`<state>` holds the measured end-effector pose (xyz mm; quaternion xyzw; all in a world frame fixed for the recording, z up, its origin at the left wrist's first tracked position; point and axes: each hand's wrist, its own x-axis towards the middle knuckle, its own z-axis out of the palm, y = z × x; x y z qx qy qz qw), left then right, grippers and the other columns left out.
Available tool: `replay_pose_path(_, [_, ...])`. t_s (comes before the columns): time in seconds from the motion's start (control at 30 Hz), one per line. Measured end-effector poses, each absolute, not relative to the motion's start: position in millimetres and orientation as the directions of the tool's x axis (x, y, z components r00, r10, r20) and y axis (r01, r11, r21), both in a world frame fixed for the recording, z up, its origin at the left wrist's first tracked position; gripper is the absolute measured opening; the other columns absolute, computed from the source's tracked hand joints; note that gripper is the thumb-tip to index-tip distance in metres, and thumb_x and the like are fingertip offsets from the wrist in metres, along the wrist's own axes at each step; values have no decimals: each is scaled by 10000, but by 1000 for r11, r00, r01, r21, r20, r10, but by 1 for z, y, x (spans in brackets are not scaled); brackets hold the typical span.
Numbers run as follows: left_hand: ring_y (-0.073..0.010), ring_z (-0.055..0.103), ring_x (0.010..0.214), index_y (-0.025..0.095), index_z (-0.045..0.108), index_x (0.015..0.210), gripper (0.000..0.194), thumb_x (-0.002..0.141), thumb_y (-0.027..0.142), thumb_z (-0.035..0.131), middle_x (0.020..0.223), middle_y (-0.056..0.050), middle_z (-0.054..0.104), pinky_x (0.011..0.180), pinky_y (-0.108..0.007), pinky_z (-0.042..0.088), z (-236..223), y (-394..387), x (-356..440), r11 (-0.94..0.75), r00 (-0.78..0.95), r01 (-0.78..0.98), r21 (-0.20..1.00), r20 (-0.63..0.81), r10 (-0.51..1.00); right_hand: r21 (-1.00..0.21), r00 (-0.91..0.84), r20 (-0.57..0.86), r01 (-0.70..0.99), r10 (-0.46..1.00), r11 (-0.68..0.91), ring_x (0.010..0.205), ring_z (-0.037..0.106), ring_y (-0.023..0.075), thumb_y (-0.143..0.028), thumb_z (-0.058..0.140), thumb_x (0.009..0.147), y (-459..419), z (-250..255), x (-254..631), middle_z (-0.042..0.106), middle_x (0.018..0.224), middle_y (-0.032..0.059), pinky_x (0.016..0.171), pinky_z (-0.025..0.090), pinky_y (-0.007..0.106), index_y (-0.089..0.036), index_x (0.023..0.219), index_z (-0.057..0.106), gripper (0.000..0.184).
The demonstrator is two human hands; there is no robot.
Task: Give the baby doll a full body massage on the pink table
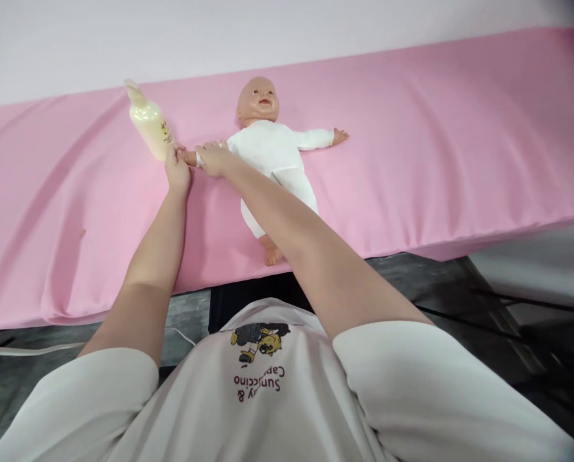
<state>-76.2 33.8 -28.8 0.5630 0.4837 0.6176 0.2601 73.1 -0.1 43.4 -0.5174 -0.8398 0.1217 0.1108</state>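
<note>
In the head view, a doll (272, 151) lies on its back on a pink sheet (436, 141), with its head toward the wall and its feet toward the person. It wears a white suit, and its arms stick out to both sides. The left hand (177, 168) is at the bottom of a pale yellow bottle (149, 123), and its fingers touch the bottle there. The bottle leans over, with its tip pointing up and away to the left. The pictures do not show if the left hand is closed around it or just touching it. The right hand (213, 158) lies flat with fingers open on the doll's arm, just beside the left hand. The two hands almost touch. The right arm reaches across the doll's legs. The person wears a white shirt (262, 391) with a small picture on it.
</note>
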Motion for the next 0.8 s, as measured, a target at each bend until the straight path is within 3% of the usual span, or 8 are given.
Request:
replay_pose_path(0.1, [-217, 652, 1036, 208, 598, 883, 227, 1035, 376, 591, 910, -33, 640, 1088, -393, 505, -23, 29, -81, -408, -225, 297, 863, 479, 849, -341, -444, 99, 826, 891, 449, 1528, 368, 397, -191, 546, 1027, -10, 39, 97, 472, 1552, 203, 1261, 234, 688, -66, 1500, 434, 501])
replay_pose_path(0.27, [-206, 612, 1083, 198, 597, 845, 205, 1035, 271, 625, 919, -30, 619, 1148, -382, 457, -12, 16, -84, -383, -167, 334, 861, 454, 875, -551, -485, 144, 684, 863, 477, 1621, 150, 474, -431, 597, 1018, -88, 29, 163, 283, 1669, 122, 1259, 179, 750, -180, 1499, 467, 558])
replay_pose_path(0.4, [-174, 588, 1103, 166, 592, 892, 204, 1016, 9, 552, 951, -13, 598, 1176, -388, 417, -4, 6, -85, -299, -119, 476, 827, 398, 910, -680, -438, 150, 605, 887, 414, 1645, 139, 447, -477, 680, 976, -209, 27, 198, 234, 1737, 70, 1282, 264, 696, -301, 1506, 533, 577])
replay_pose_path(0.47, [-179, 593, 1156, 158, 585, 912, 228, 1001, -44, 528, 1034, -18, 590, 1176, -395, 410, 1, 0, -82, -273, -97, 551, 789, 386, 917, -722, -422, 160, 567, 892, 397, 1659, 111, 425, -445, 774, 914, -258, 23, 202, 213, 1758, 44, 1285, 314, 661, -339, 1492, 565, 624])
replay_pose_path(0.53, [-210, 581, 1239, 165, 578, 928, 172, 1023, 21, 562, 1117, -35, 580, 1189, -413, 402, 10, -9, -75, -288, -79, 552, 783, 393, 916, -743, -440, 165, 534, 883, 405, 1668, 86, 406, -368, 843, 851, -288, 16, 202, 201, 1769, 37, 1284, 343, 643, -338, 1459, 606, 653])
replay_pose_path(0.63, [-271, 500, 1379, 188, 583, 966, 114, 1028, 232, 668, 1205, -71, 574, 1215, -455, 401, 31, -35, -49, -396, 0, 453, 799, 445, 896, -781, -421, 218, 466, 880, 417, 1659, 178, 357, -282, 794, 876, -297, 3, 205, 276, 1748, 54, 1299, 348, 610, -288, 1302, 717, 433])
replay_pose_path(0.73, [-315, 463, 1446, 212, 636, 1007, 197, 984, 389, 720, 1312, -90, 578, 1233, -504, 406, 50, -80, -12, -565, 205, 353, 745, 528, 824, -849, -327, 322, 316, 889, 424, 1565, 405, 309, -383, 751, 920, -287, -5, 210, 432, 1662, 95, 1302, 371, 544, -255, 1133, 757, 249])
replay_pose_path(0.8, [-331, 522, 1408, 220, 685, 1016, 258, 985, 476, 689, 1327, -92, 614, 1267, -528, 358, 53, -116, 12, -666, 388, 284, 690, 552, 738, -892, -200, 382, 174, 902, 416, 1508, 487, 294, -521, 741, 920, -281, -6, 211, 489, 1613, 115, 1260, 445, 504, -250, 1139, 731, 349])
